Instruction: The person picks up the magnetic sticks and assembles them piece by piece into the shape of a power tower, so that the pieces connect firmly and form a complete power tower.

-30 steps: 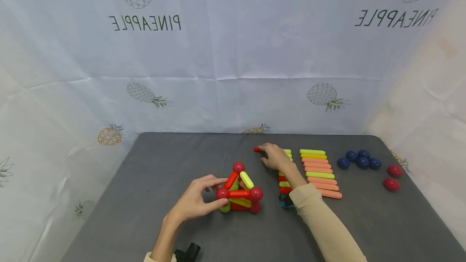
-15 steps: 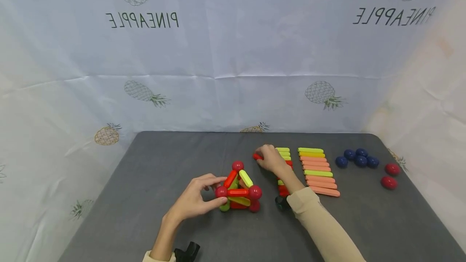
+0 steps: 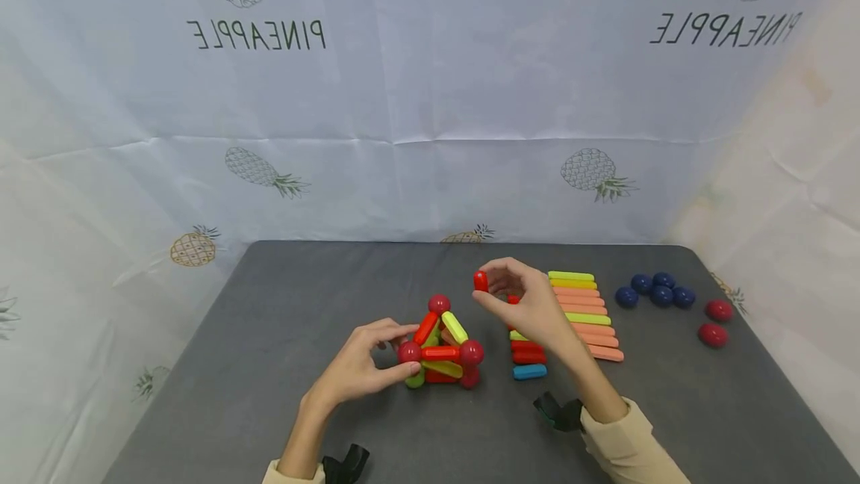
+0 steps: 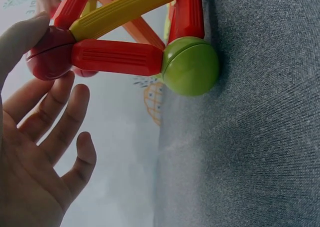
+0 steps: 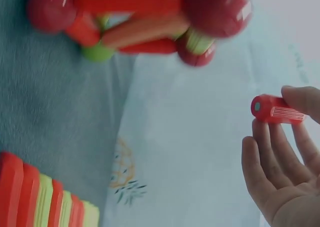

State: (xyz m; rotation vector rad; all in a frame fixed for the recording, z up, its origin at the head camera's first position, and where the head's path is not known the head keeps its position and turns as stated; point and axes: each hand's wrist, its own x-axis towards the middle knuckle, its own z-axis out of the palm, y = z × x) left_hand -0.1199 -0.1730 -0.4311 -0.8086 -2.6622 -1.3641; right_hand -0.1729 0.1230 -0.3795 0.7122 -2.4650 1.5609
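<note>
A frame of magnetic rods and balls [image 3: 441, 353] stands on the table, with red, yellow and orange rods between red and green balls. My left hand [image 3: 369, 361] pinches a red ball [image 4: 50, 54] at the frame's upper left corner, thumb on one side and fingers on the other. Below that ball, a green ball [image 4: 190, 66] sits at the table. Raised above the table to the right of the frame, my right hand [image 3: 527, 305] pinches a short red magnetic rod [image 3: 480, 281]. One end of this rod shows a small round greenish disc in the right wrist view.
Right of the frame lie red and yellow-green rods [image 3: 527, 347], partly behind my right hand, and a blue rod [image 3: 530, 372]. Another column of yellow and orange rods [image 3: 584, 311] lies beyond. Several blue balls [image 3: 661, 296] and two red balls [image 3: 713, 334] rest at the far right.
My right hand has picked the red rod up from the table's far side, brought it nearer and turned it from lying to upright. The left hand keeps its hold on the frame.
</note>
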